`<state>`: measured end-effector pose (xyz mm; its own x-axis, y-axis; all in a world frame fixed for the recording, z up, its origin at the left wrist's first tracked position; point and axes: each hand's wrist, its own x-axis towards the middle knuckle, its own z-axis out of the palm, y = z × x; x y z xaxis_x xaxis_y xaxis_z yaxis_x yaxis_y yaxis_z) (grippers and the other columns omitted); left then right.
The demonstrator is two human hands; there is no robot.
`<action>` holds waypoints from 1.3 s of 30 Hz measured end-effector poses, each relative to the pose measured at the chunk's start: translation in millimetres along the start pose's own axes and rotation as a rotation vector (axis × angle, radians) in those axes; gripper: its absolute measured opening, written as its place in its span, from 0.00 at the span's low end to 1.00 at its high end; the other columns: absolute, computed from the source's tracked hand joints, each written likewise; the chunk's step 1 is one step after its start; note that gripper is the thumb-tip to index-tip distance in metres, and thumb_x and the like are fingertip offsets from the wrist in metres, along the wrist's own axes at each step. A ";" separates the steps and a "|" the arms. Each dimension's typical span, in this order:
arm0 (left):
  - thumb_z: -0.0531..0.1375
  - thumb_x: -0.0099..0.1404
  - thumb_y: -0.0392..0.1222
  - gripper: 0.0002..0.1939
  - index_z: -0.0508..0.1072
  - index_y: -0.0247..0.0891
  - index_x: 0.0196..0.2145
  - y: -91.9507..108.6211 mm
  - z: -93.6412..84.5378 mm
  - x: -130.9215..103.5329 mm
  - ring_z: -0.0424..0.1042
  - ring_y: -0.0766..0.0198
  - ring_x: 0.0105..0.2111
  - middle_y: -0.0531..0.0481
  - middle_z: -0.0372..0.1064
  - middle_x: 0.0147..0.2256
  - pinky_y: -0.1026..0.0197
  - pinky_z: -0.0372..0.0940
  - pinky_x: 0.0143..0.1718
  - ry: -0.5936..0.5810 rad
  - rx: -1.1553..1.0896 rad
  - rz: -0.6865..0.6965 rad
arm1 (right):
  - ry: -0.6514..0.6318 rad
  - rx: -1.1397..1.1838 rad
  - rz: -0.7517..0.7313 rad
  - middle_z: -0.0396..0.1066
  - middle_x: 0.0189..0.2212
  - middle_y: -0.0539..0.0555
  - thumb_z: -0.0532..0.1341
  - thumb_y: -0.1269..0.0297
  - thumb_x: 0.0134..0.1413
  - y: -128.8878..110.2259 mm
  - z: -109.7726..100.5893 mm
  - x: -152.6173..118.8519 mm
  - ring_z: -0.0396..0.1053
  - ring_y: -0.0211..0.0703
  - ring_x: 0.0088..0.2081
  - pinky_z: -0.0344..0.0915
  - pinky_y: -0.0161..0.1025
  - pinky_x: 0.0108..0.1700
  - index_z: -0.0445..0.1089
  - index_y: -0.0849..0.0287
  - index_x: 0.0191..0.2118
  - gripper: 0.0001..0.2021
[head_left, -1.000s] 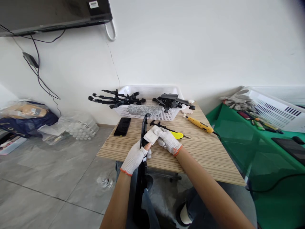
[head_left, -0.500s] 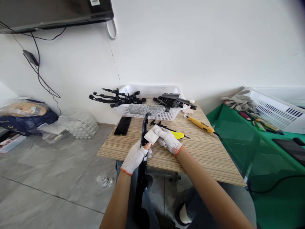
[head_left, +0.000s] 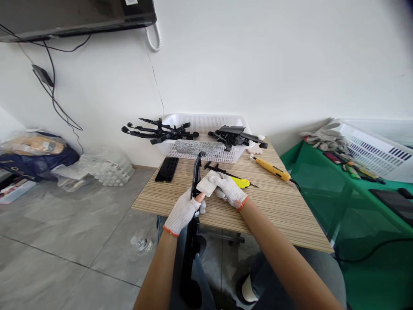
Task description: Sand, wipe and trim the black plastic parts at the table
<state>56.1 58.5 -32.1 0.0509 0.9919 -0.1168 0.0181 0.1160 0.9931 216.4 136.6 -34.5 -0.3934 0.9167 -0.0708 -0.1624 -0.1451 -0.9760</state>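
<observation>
My left hand [head_left: 184, 212], in a white knit glove with a bare thumb tip, is closed round a long black plastic part [head_left: 195, 178]. This part stands nearly upright, its lower end running down over my lap. A white folded cloth or pad [head_left: 206, 187] is pinched in my gloved right hand [head_left: 227, 187], against or very close to the black part just above my left thumb. Behind my right hand lie a black caliper [head_left: 217, 168] and a yellow utility knife [head_left: 241, 182], both partly covered by the hand.
A white plastic basket [head_left: 180, 153] holding several black parts [head_left: 174, 132] stands at the table's back. A phone [head_left: 167, 169] lies left, a yellow corded tool [head_left: 272, 168] right. The green-covered table [head_left: 319, 193] beside carries gloves, tools and another basket [head_left: 380, 148].
The white cloth has tilted and shifted slightly downward in my right hand. My left hand keeps the black part in place; the view has moved a little.
</observation>
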 end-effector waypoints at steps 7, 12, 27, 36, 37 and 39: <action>0.64 0.54 0.69 0.32 0.71 0.36 0.39 -4.8 -1.0 2.1 0.64 0.67 0.22 0.56 0.65 0.23 0.62 0.63 0.26 -0.022 -0.015 0.019 | -0.006 0.009 0.022 0.57 0.13 0.39 0.69 0.40 0.35 1.6 -0.2 0.3 0.44 0.26 0.10 0.40 0.30 0.10 0.59 0.55 0.30 0.28; 0.64 0.53 0.69 0.30 0.69 0.37 0.36 0.9 0.9 0.6 0.64 0.67 0.20 0.56 0.65 0.21 0.62 0.61 0.25 -0.014 0.019 0.014 | -0.044 0.031 0.017 0.56 0.12 0.40 0.69 0.41 0.36 1.0 0.3 0.3 0.44 0.27 0.11 0.40 0.30 0.11 0.59 0.55 0.27 0.26; 0.65 0.52 0.69 0.30 0.68 0.38 0.34 4.2 -0.5 -0.2 0.65 0.67 0.20 0.56 0.66 0.21 0.62 0.60 0.25 -0.009 0.043 -0.008 | -0.022 0.029 0.024 0.56 0.12 0.39 0.68 0.40 0.36 2.2 1.0 1.0 0.43 0.27 0.10 0.39 0.30 0.10 0.59 0.55 0.30 0.26; 0.60 0.58 0.69 0.29 0.69 0.37 0.37 -5.4 -5.3 2.5 0.64 0.67 0.20 0.55 0.66 0.20 0.63 0.58 0.25 -0.060 0.032 0.040 | -0.048 -0.004 0.025 0.55 0.12 0.40 0.66 0.38 0.40 8.9 -0.9 3.4 0.43 0.27 0.10 0.39 0.30 0.11 0.58 0.55 0.29 0.26; 0.60 0.59 0.69 0.29 0.69 0.37 0.38 -7.6 -6.0 3.6 0.64 0.67 0.20 0.56 0.65 0.20 0.63 0.58 0.25 -0.070 0.017 0.050 | -0.058 -0.007 0.019 0.55 0.12 0.40 0.66 0.39 0.42 8.5 -1.0 3.4 0.43 0.27 0.10 0.39 0.30 0.11 0.58 0.55 0.29 0.26; 0.60 0.59 0.68 0.28 0.69 0.37 0.37 -11.7 -7.2 5.7 0.64 0.67 0.20 0.56 0.65 0.21 0.63 0.58 0.25 -0.079 -0.013 0.061 | -0.066 -0.012 0.010 0.55 0.12 0.40 0.66 0.39 0.43 8.1 -1.1 4.0 0.43 0.27 0.11 0.39 0.30 0.11 0.59 0.55 0.30 0.25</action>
<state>49.0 63.1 -44.3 0.1298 0.9900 -0.0557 -0.0008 0.0563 0.9984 214.5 139.5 -43.0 -0.4540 0.8885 -0.0668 -0.1479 -0.1490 -0.9777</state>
